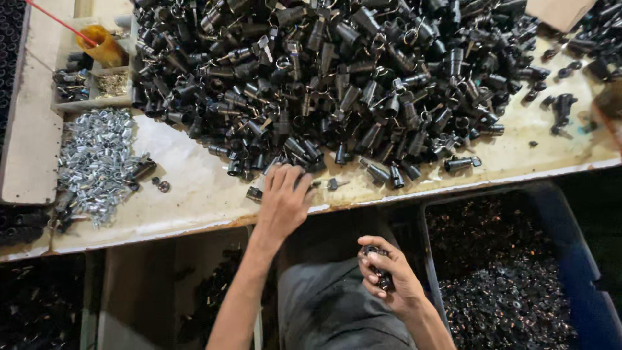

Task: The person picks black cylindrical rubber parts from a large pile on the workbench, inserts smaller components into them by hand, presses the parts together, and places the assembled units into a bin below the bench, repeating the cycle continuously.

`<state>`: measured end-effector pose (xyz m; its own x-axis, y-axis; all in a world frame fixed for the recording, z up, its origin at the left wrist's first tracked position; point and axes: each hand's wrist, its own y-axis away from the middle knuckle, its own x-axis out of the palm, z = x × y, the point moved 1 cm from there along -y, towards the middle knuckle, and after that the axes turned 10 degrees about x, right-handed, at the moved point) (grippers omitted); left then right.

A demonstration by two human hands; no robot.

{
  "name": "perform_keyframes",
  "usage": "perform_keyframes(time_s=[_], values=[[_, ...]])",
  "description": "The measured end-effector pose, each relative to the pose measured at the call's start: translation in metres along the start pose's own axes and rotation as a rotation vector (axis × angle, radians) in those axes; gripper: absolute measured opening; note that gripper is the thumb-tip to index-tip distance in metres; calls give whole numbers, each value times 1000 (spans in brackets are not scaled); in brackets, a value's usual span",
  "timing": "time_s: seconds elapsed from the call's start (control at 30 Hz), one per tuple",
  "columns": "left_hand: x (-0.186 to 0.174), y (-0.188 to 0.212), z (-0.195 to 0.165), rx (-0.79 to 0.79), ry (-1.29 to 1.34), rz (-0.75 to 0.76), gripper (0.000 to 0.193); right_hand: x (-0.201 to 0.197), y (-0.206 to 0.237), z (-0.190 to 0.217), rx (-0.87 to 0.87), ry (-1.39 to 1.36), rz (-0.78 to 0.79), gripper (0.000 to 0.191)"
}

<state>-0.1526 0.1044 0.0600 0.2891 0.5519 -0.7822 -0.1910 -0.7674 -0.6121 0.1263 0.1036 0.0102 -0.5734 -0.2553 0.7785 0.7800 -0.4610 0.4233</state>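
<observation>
A big heap of black cylindrical lock parts (350, 71), many with small keys and rings, covers the far half of a worn pale table (194, 201). My left hand (284, 199) lies palm down at the table's near edge, its fingers resting on loose black parts at the foot of the heap. Whether it grips one I cannot tell. Below the table edge, over my lap, my right hand (387, 275) is closed around a small black part (381, 267).
A pile of small shiny metal pieces (97, 162) lies at the table's left. Behind it stand small trays (97, 84) and an orange container (103, 46). A blue bin (557, 259) of black parts sits lower right; a cardboard box (142, 291) sits lower left.
</observation>
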Motion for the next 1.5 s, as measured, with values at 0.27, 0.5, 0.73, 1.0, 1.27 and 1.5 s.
perform_keyframes(time_s=[0.27,0.5,0.73,1.0,1.27,1.5], values=[[-23,5,-33,-133,333,-251,41,-19,13,6,-21,-27,-78,41],[-26,34,-83,-531,1041,-512,60,-31,9,8,-93,57,-177,36],[-73,42,-108,-478,1204,-608,38,-29,8,-2,-72,-178,-214,29],[-15,54,-123,-483,696,35,44,-19,7,-32,2,-122,-95,31],[-13,74,-130,-427,688,36,56,12,18,-12,-535,968,-313,26],[-7,81,-127,-341,814,128,67,51,11,3,-586,1157,-341,21]])
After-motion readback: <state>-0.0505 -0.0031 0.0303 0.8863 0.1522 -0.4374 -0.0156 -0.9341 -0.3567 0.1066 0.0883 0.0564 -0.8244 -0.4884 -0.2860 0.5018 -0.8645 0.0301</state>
